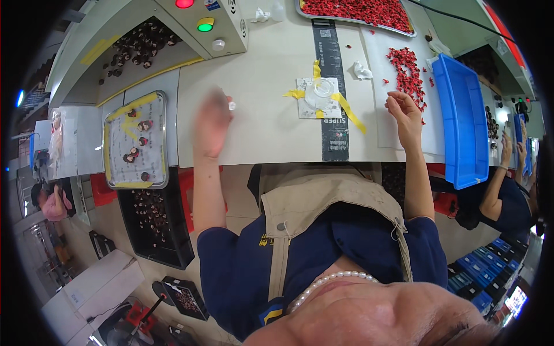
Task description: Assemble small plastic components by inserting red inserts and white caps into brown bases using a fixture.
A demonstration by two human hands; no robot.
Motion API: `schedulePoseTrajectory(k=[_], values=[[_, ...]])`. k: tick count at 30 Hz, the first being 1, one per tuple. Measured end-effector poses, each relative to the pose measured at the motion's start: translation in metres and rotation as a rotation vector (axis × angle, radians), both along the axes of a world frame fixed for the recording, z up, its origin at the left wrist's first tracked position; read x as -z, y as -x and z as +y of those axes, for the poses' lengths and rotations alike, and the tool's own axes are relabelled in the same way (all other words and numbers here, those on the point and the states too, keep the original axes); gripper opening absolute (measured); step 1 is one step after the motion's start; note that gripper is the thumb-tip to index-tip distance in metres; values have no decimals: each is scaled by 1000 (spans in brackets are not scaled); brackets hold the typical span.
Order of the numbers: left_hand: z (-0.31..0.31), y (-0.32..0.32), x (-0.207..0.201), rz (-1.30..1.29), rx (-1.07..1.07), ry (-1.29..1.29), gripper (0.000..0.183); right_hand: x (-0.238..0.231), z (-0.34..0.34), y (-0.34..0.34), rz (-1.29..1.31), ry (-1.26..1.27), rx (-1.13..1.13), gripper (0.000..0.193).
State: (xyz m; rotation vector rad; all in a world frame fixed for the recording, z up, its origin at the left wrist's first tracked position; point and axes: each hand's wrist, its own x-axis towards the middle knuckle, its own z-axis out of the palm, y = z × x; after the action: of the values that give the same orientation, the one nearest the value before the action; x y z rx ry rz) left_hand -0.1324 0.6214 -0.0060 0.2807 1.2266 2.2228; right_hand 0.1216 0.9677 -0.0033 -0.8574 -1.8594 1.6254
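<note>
My left hand [212, 128] is over the left part of the tabletop. Its fingers are smeared by a dark blur, so their shape is unclear. A small white thing [232, 106] shows at its edge; whether the hand holds it I cannot tell. My right hand [407, 115] is beside a scattered heap of small red pieces [407, 70], its fingers curled in and the tips together. Anything between them is too small to make out. Between my hands, a clear round holder [319, 92] sits on a square plate [303, 109] fixed with yellow tape [353, 115].
A metal tray [109, 144] with a few dark-and-red round pieces stands left. Dark pieces [141, 49] fill a machine's opening behind it. A tray of red pieces [363, 11] is at the back; a blue bin [461, 121] stands right. Another person [502, 190] works beyond it.
</note>
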Motion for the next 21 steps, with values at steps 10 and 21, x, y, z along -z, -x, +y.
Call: schedulePoseTrajectory(k=[10,21], values=[[76,-79,-10,-402,332,-289,33,-20,-20,5,156,465,-172,20],[93,-116,-7,-470,494,-226,32,-20,-29,10,287,749,-270,21]])
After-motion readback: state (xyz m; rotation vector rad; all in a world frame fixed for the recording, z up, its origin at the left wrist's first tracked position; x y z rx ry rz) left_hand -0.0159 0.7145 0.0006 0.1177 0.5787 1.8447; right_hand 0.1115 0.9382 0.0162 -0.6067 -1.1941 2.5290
